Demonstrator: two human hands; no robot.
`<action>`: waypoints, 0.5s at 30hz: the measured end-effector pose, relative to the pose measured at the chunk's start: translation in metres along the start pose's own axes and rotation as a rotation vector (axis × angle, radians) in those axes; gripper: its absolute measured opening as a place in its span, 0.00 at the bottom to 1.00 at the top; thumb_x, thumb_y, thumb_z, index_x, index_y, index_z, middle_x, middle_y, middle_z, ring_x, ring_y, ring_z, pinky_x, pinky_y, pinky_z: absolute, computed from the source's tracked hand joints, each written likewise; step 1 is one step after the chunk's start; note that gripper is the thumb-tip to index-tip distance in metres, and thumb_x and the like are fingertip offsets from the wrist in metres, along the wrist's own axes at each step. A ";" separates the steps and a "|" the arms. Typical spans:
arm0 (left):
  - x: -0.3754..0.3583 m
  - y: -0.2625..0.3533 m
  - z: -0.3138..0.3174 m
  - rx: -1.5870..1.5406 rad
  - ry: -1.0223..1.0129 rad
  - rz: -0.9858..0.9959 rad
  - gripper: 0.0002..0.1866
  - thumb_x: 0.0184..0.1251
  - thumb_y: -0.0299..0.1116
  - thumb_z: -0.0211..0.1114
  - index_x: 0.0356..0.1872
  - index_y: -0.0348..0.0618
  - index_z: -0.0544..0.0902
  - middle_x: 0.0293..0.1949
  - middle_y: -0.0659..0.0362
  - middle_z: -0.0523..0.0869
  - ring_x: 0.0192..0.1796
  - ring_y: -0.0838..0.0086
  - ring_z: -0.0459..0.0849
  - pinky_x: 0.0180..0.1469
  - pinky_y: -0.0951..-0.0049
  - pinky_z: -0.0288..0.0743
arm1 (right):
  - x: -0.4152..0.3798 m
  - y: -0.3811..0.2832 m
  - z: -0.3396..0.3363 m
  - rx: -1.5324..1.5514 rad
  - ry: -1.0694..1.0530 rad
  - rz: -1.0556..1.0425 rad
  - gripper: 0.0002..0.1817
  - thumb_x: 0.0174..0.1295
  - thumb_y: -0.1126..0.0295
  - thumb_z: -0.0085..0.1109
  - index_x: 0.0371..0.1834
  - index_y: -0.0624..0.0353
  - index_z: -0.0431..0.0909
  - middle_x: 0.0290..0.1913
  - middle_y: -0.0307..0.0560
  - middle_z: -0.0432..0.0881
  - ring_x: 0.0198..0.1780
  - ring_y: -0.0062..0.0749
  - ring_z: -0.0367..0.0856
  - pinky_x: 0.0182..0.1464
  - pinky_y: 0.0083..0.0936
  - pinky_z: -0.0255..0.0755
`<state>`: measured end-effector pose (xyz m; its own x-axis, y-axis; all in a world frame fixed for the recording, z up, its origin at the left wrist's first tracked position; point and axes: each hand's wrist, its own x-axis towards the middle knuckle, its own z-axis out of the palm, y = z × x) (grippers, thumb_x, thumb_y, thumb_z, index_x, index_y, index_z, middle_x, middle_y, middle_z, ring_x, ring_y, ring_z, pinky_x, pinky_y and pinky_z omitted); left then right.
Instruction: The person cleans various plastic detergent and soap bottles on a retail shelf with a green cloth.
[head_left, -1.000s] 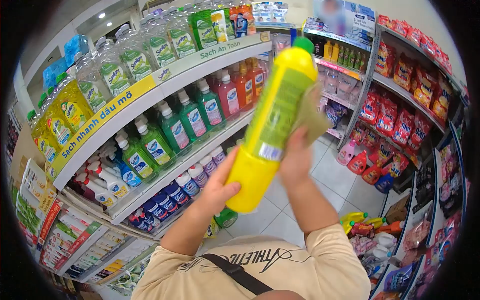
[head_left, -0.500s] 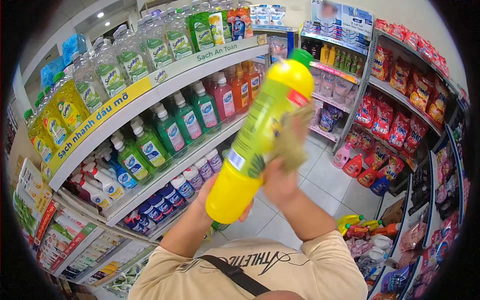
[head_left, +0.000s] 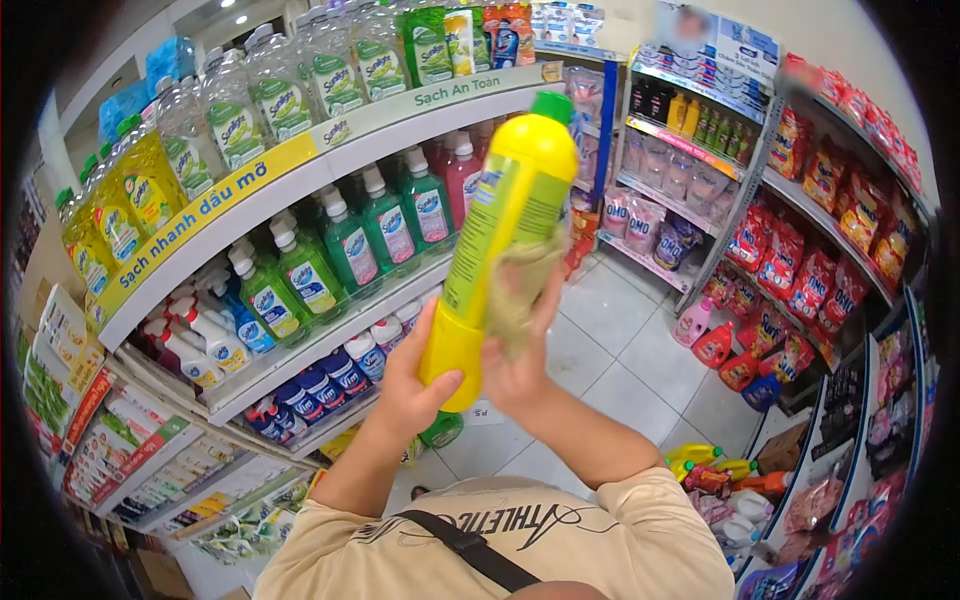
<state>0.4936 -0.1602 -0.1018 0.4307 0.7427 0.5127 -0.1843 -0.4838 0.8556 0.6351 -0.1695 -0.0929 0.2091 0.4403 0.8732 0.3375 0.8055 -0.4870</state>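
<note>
A large yellow bottle (head_left: 490, 235) with a green cap and a printed green label leans in front of my chest, its cap pointing up and away. My left hand (head_left: 415, 372) is wrapped round its lower end, thumb across the front. A crumpled beige cloth (head_left: 527, 290) lies against the right side of the bottle. My right hand (head_left: 518, 375) holds that cloth to the label, and the cloth covers some of its fingers.
On the left a shelf unit (head_left: 325, 135) carries rows of Sunlight bottles (head_left: 280, 100), with Vim bottles (head_left: 345, 370) lower down. Red OMO bags (head_left: 785, 262) fill the right shelves. Bottles and packs (head_left: 715, 475) lie by the lower right shelf. Tiled floor (head_left: 595, 345) lies between.
The bottle has moved left and turned, so more small label print faces me. My right hand and the cloth have moved left and down with it, and my left thumb now shows.
</note>
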 end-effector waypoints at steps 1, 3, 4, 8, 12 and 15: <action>-0.001 -0.004 -0.001 -0.061 0.042 -0.014 0.45 0.52 0.42 0.65 0.66 0.31 0.51 0.61 0.50 0.66 0.62 0.66 0.66 0.63 0.70 0.56 | -0.005 0.001 0.001 -0.124 -0.087 -0.065 0.30 0.62 0.53 0.49 0.66 0.47 0.59 0.70 0.58 0.38 0.67 0.60 0.48 0.66 0.42 0.45; -0.003 -0.017 -0.004 -0.184 0.132 -0.038 0.46 0.54 0.45 0.64 0.66 0.31 0.49 0.62 0.50 0.64 0.63 0.66 0.64 0.63 0.70 0.55 | -0.015 -0.002 -0.001 -0.236 -0.276 -0.143 0.27 0.61 0.55 0.49 0.65 0.42 0.61 0.70 0.60 0.37 0.66 0.67 0.47 0.66 0.45 0.45; -0.005 -0.019 -0.005 -0.231 0.119 -0.051 0.47 0.54 0.46 0.64 0.67 0.32 0.49 0.63 0.50 0.63 0.64 0.66 0.63 0.64 0.70 0.55 | -0.016 -0.005 -0.002 -0.287 -0.371 -0.183 0.26 0.61 0.57 0.50 0.64 0.39 0.63 0.70 0.61 0.37 0.65 0.71 0.46 0.66 0.46 0.45; -0.017 -0.010 0.000 -0.479 0.072 -0.200 0.50 0.51 0.53 0.65 0.68 0.37 0.48 0.63 0.51 0.63 0.64 0.66 0.64 0.63 0.68 0.58 | 0.022 0.011 0.005 0.313 -0.137 0.061 0.39 0.63 0.57 0.48 0.70 0.57 0.37 0.70 0.57 0.39 0.67 0.47 0.52 0.65 0.39 0.51; -0.035 -0.012 -0.003 -0.655 -0.005 -0.324 0.52 0.47 0.54 0.67 0.68 0.41 0.48 0.61 0.51 0.65 0.61 0.65 0.68 0.59 0.66 0.64 | 0.041 0.012 0.008 0.668 -0.009 0.325 0.44 0.63 0.57 0.48 0.69 0.63 0.28 0.70 0.56 0.40 0.66 0.39 0.55 0.63 0.32 0.57; -0.037 0.000 -0.020 -0.650 -0.033 -0.342 0.52 0.46 0.56 0.66 0.67 0.41 0.49 0.61 0.51 0.65 0.62 0.65 0.67 0.62 0.64 0.62 | 0.035 -0.009 0.026 0.653 -0.095 0.159 0.42 0.62 0.57 0.50 0.69 0.61 0.33 0.70 0.57 0.40 0.66 0.44 0.55 0.64 0.36 0.55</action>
<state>0.4603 -0.1784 -0.1196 0.5824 0.7836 0.2163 -0.5174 0.1521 0.8421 0.6153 -0.1508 -0.0570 0.1190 0.5823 0.8042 -0.3202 0.7892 -0.5240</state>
